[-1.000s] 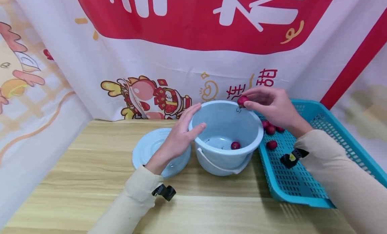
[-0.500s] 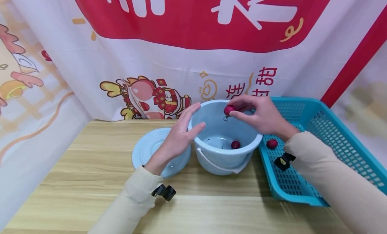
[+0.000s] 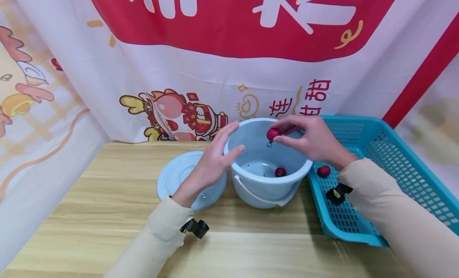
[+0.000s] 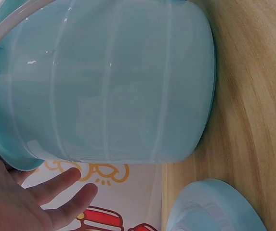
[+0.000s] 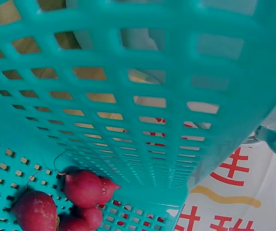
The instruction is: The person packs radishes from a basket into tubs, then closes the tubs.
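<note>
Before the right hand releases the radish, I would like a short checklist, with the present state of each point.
1. Radish in the right hand: ok, pinched.
2. Radish over the bucket: ok, it appears within the opening in the head view.
3. Lid off: ok, on the table beside the bucket.
4. Handle out of the way: ok, hanging down.
5. Left hand pressing firmly enough: cannot tell.
6. Bucket floor free: not ok, another radish lies there.

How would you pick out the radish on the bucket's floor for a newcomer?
On the table, find the blue bucket between lid and basket. Look inside, toward the right of its floor, for a red radish. Unlike the basket radishes, or the pinched radish in the right hand, it lies alone down there.
</note>
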{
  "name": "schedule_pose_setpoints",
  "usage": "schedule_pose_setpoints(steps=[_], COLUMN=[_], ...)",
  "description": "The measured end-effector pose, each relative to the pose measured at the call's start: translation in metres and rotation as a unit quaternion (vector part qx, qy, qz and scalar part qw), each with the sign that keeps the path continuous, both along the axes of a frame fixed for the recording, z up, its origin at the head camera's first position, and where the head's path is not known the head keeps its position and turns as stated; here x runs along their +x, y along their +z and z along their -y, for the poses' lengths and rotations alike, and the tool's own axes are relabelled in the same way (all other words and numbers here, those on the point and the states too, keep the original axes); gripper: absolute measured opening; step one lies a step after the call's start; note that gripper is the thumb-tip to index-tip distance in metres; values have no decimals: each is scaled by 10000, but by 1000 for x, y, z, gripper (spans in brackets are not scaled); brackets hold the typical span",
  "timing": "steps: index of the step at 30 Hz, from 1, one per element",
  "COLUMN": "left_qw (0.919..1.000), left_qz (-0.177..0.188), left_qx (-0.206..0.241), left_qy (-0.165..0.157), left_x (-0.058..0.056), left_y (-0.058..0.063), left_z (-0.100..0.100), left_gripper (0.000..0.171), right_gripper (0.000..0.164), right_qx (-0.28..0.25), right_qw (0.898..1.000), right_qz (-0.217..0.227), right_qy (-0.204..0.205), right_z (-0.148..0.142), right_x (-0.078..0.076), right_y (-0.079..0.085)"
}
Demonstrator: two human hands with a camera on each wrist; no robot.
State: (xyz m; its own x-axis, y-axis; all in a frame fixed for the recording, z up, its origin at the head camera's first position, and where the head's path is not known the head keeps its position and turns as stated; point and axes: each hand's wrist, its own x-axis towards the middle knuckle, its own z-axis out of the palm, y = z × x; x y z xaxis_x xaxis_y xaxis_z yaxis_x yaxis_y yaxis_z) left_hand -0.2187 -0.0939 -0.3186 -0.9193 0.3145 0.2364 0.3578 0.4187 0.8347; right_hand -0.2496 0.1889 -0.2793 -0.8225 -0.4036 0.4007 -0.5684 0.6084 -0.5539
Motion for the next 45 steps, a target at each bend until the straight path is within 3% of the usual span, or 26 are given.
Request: schedule_pose_setpoints(steps=[7, 17, 45], left_qw=[10000, 10000, 10000], left_qz=[0, 64, -1], left_qx=[1, 12, -35], left_qy=[-10, -15, 26], left_x=[0, 1, 0], left_y=[1, 1, 1], left_z=[0, 1, 0], left_gripper=[68, 68, 69], right_gripper=[44, 43, 44], right_qx=[247, 455, 456], right_qw=[9994, 9988, 9987], right_qz=[222, 166, 127], right_qy=[-47, 103, 195], right_z=[1, 2, 1], right_x=[1, 1, 0], right_y=[3, 4, 2])
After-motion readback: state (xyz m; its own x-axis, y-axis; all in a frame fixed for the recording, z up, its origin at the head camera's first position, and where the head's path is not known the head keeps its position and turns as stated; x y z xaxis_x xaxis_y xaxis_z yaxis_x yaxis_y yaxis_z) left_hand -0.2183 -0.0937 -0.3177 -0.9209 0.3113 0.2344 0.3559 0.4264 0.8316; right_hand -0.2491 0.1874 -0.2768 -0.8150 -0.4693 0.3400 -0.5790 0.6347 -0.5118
